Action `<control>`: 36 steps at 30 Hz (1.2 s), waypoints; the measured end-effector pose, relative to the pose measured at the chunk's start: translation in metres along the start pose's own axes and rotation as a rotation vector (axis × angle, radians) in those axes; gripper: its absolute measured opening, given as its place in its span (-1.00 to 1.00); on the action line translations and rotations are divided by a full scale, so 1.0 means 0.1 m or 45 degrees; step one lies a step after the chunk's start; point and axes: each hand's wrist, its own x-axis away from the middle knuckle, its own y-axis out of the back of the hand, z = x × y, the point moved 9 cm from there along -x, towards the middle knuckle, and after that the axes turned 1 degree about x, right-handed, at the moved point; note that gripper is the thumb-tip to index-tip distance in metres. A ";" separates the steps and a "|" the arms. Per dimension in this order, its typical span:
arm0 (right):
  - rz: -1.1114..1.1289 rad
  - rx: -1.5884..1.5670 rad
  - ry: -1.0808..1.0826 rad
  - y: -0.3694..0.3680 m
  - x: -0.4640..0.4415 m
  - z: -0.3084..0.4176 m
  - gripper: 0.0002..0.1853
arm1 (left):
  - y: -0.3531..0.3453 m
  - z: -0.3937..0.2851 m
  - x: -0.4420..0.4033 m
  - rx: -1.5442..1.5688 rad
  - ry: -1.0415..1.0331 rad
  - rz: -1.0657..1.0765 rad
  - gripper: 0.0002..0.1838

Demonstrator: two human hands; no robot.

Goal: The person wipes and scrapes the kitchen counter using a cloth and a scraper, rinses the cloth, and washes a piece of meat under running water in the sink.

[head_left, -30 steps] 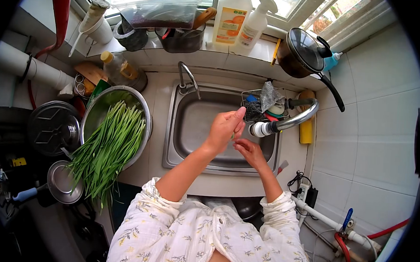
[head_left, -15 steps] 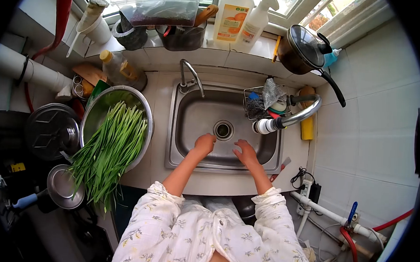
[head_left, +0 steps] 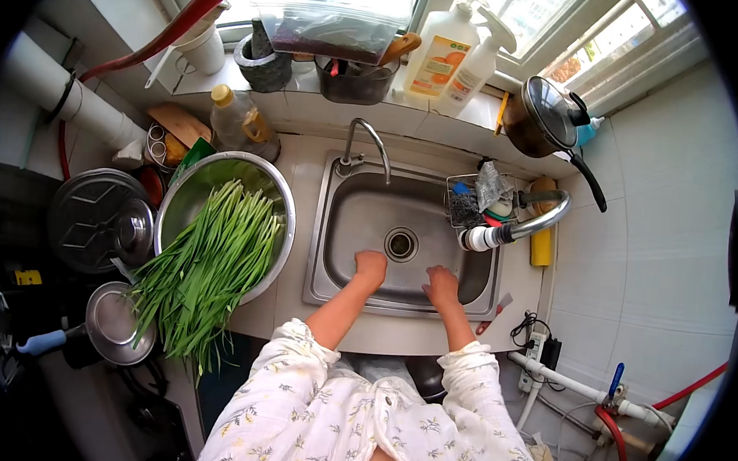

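Note:
My left hand (head_left: 370, 268) is over the near part of the steel sink (head_left: 320, 288), below and left of the drain (head_left: 401, 245). Its back faces me and its fingers bend down out of sight. My right hand (head_left: 441, 286) hovers above the sink's near right part, the fingers slightly apart and nothing seen in them. Left of the sink, a big steel bowl (head_left: 280, 263) holds a heap of long green chives (head_left: 218, 252), whose leaf ends hang over its near rim. A curved tap (head_left: 369, 130) rises behind the sink.
A wire basket (head_left: 452, 203) with scrubbing things and another bent tap (head_left: 545, 215) stand at the sink's right. A knife (head_left: 495, 314) lies on the counter. Bottles (head_left: 436, 59) and a lidded pot (head_left: 544, 114) line the sill. Pan lids (head_left: 102, 221) are at left.
The view has shifted, so the sink and bowl appear further right and lower. My left hand has turned, its fingers now tucked from sight. My right hand's fingers point more downward.

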 end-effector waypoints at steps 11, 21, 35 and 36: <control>-0.092 -0.668 0.010 0.07 0.28 1.06 -0.77 | 0.60 0.05 0.84 1.874 -0.343 -0.416 -0.53; 0.046 -0.947 0.148 0.53 0.39 1.58 -0.79 | 0.53 0.88 1.75 2.211 -0.140 -0.570 -0.78; -0.420 -0.401 0.799 1.86 1.05 2.23 -0.90 | 1.95 0.26 2.46 0.775 -0.262 -1.197 -0.65; -0.420 -0.357 0.832 1.90 1.10 2.29 -0.93 | 2.15 0.07 2.52 0.714 -0.373 -1.285 -0.61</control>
